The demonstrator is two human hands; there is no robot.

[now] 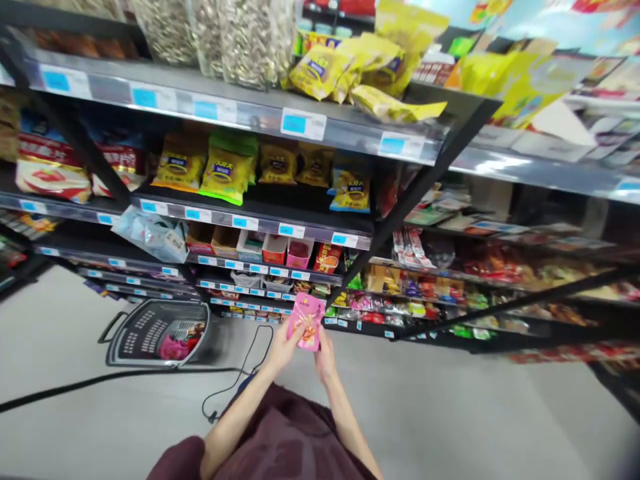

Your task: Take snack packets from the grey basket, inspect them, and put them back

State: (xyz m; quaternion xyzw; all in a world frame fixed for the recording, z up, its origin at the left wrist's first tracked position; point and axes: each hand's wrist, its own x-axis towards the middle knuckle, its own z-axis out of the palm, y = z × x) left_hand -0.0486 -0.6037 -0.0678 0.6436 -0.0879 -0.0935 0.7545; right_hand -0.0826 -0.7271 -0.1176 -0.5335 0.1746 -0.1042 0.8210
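A small pink snack packet (307, 319) is held upright in front of my body, its printed face towards me. My left hand (286, 348) grips its lower left side, the thumb lying across the front. On the packet's lower right edge, my right hand (325, 353) is closed, with its fingers partly hidden behind the packet. Just beyond the packet are the low shelves, where open cartons (275, 249) of small goods stand in a row.
A grey shopping basket (165, 333) with a few packets inside stands on the floor to the left. A black cable (240, 380) lies near my feet. Shelves ahead hold yellow snack bags (320, 70), clear bags of seeds (250, 40) and a light blue bag (153, 233) jutting over an edge.
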